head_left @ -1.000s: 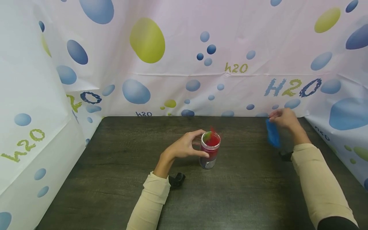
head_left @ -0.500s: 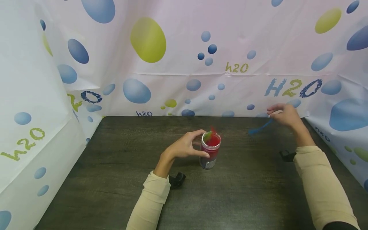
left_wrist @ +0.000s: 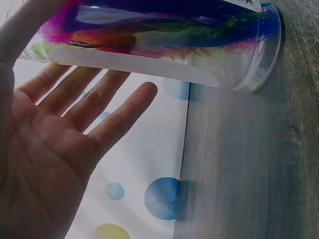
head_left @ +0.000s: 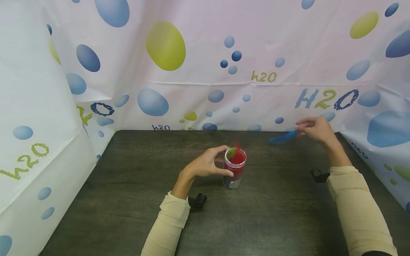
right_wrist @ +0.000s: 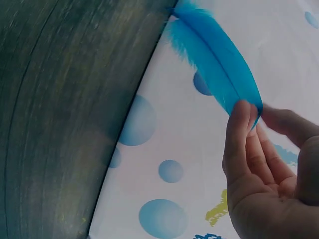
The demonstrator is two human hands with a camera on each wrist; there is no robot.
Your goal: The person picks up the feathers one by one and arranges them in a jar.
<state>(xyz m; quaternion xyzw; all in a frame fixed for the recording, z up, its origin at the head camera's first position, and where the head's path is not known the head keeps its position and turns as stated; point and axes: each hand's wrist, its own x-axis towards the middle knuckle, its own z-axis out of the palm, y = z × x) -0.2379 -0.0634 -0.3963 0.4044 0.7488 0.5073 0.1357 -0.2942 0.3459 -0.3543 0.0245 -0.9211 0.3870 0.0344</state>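
Observation:
A clear jar (head_left: 235,170) stands upright on the dark table, open at the top. Colourful feathers (left_wrist: 164,30) fill it, and a few red tips (head_left: 237,146) poke above the rim. My left hand (head_left: 206,163) grips the jar from its left side near the top, thumb in front and fingers behind. In the left wrist view the fingers of this left hand (left_wrist: 65,129) reach round the jar's wall. Over the table's back right, my right hand (head_left: 315,129) pinches a blue feather (head_left: 283,137) by one tip. The right wrist view shows the same blue feather (right_wrist: 219,55) held between thumb and fingers.
The dark wood table (head_left: 128,213) meets a white printed backdrop (head_left: 198,46) at its back and sides. A black wrist mount (head_left: 197,201) sits at the left cuff, and another black mount (head_left: 319,176) at the right cuff.
The blue feather has swung from hanging down to pointing left, nearly level, still in the right hand's pinch. The right hand has turned and shifted slightly. The left hand and jar stay put.

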